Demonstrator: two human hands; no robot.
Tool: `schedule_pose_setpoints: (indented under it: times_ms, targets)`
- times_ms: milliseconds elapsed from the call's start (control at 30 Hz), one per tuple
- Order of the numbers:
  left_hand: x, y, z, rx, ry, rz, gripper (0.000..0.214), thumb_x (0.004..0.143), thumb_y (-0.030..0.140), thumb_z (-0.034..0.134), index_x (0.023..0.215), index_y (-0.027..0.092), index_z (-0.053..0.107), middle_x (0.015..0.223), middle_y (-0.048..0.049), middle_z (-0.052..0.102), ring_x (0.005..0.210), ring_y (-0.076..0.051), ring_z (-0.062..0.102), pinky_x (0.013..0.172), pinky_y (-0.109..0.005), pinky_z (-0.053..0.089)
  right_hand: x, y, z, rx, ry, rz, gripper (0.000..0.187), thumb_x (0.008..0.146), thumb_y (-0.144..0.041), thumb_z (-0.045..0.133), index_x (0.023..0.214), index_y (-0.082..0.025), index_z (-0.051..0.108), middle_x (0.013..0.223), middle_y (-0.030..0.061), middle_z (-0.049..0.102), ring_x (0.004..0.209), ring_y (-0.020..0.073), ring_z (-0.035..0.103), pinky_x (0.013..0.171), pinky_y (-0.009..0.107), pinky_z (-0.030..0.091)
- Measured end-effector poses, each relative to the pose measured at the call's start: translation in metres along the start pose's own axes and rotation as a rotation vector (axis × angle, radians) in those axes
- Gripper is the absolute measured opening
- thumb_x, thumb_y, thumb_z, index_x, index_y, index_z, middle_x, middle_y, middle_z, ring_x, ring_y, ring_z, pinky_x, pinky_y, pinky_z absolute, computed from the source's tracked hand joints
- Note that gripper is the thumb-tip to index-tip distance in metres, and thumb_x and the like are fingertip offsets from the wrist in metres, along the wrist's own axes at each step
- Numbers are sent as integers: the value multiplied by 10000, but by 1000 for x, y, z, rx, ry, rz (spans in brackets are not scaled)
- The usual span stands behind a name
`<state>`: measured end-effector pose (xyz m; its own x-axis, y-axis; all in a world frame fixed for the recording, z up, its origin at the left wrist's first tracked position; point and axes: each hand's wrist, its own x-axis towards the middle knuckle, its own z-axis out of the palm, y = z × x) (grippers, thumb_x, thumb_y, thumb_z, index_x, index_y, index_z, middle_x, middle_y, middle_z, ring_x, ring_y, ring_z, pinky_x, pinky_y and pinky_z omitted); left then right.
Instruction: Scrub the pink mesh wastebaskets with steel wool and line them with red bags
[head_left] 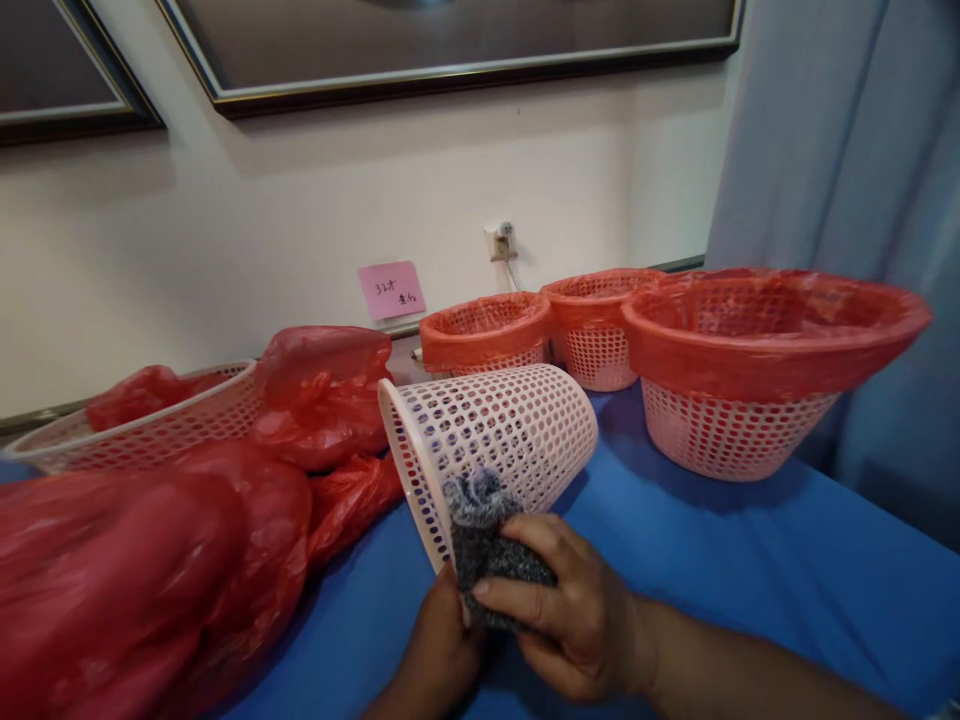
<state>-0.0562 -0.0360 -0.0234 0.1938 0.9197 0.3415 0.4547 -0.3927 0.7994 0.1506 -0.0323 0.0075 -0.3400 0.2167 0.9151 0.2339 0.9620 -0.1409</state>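
Note:
A pink perforated plastic basket [502,425] lies on its side on the blue table [750,560], its open mouth facing left toward me. My right hand [570,620] is closed on a grey knitted cloth [480,540] pressed against the basket's lower rim. My left hand [439,650] sits just below the rim, fingers curled, touching the basket's edge and the cloth. Whether it grips either one is hidden.
Crumpled red plastic bags [172,560] fill the left. A shallow basket [150,420] holds more red plastic. Three baskets lined with red bags [772,350] [600,320] [484,335] stand at the back right. Behind are a wall with a pink note [391,290] and a grey curtain [847,150].

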Motion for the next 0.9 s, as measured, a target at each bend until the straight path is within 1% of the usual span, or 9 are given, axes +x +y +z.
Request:
schedule_pose_setpoints:
  times_ms: [133, 233, 333, 400, 467, 567, 700, 800, 900]
  targets:
    - [-3, 13, -1, -94, 36, -29, 404, 922, 493, 629, 1107, 162, 769, 993, -84, 804, 872, -246, 752, 821, -324, 630, -5, 17, -3, -43, -48, 72, 584, 764, -122, 551, 1335, -247, 578, 1436, 116, 487, 1240, 273, 561, 979, 448, 567]
    - [-1, 15, -5, -92, 72, -73, 395, 947, 453, 614, 1175, 164, 758, 1066, -105, 795, 1035, -275, 736, 982, -396, 581, -14, 59, -16, -188, 162, 435, 518, 814, -132, 546, 1313, -259, 603, 1490, 114, 454, 1358, 288, 501, 1113, 510, 476]
    - [-1, 8, -7, -19, -1, -46, 354, 942, 388, 614, 1182, 176, 762, 1057, -106, 795, 1079, -292, 725, 1017, -426, 561, -25, 105, -30, -265, 396, 855, 432, 821, -235, 583, 1248, -229, 653, 1394, 135, 531, 1310, 320, 542, 1145, 576, 430]
    - [-1, 5, -6, 55, -79, -15, 351, 937, 331, 590, 1212, 184, 750, 1086, -107, 790, 1078, -297, 723, 1007, -435, 566, -28, 118, -35, -264, 434, 975, 436, 803, -274, 603, 1229, -209, 667, 1334, 145, 567, 1260, 334, 576, 1134, 597, 436]
    - [0, 3, -4, 124, -130, 3, 381, 921, 273, 569, 1260, 195, 724, 1172, -111, 771, 1104, -300, 714, 1016, -445, 560, -26, 109, -33, -252, 368, 880, 461, 815, -257, 599, 1273, -216, 647, 1394, 144, 531, 1303, 329, 551, 1143, 581, 432]
    - [2, 3, -2, 161, -131, 31, 383, 902, 241, 558, 1243, 200, 726, 1233, -115, 752, 1139, -300, 701, 1041, -454, 543, -15, 63, -22, -191, 157, 469, 541, 841, -168, 571, 1375, -249, 566, 1536, 122, 399, 1399, 294, 467, 1147, 513, 446]
    - [-2, 3, -3, 71, -94, 43, 316, 896, 335, 635, 1158, 202, 750, 1153, -102, 782, 1018, -272, 740, 922, -356, 604, -4, 9, -7, -25, -18, 26, 581, 792, -151, 566, 1367, -237, 550, 1489, 124, 402, 1270, 271, 547, 998, 441, 559]
    - [-6, 5, -4, -27, 4, 21, 322, 918, 414, 640, 1117, 193, 761, 1086, -92, 797, 939, -249, 751, 854, -309, 618, -5, 8, -3, 6, -60, -22, 573, 771, -153, 565, 1339, -228, 563, 1446, 128, 459, 1213, 269, 577, 955, 438, 577]
    - [-5, 10, -5, -93, 96, -49, 378, 957, 448, 596, 1142, 166, 767, 1111, -112, 790, 1005, -267, 743, 948, -374, 598, -12, 38, -8, -113, 45, 215, 549, 788, -123, 554, 1321, -249, 585, 1476, 118, 462, 1315, 281, 534, 1053, 468, 525]
